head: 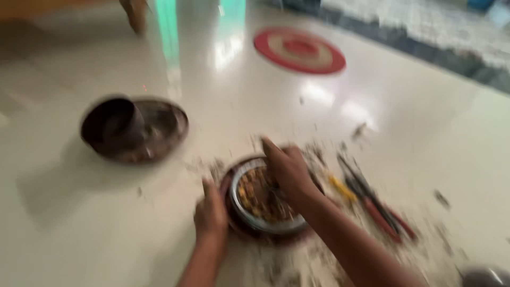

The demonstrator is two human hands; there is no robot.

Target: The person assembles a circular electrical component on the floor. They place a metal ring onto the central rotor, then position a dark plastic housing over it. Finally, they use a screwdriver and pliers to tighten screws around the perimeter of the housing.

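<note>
On the glossy cream floor, your left hand cups the round metal part's rim; your right hand presses inside it, grip blurred. Red-handled pliers lie just right.

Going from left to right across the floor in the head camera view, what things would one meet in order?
Dark dish with a cup-shaped part → left hand → round metal-rimmed part under the right hand → yellow-handled tool → red-handled pliers.

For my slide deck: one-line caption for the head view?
Both hands, left hand and right hand, on a round motor-like part beside pliers.
</note>
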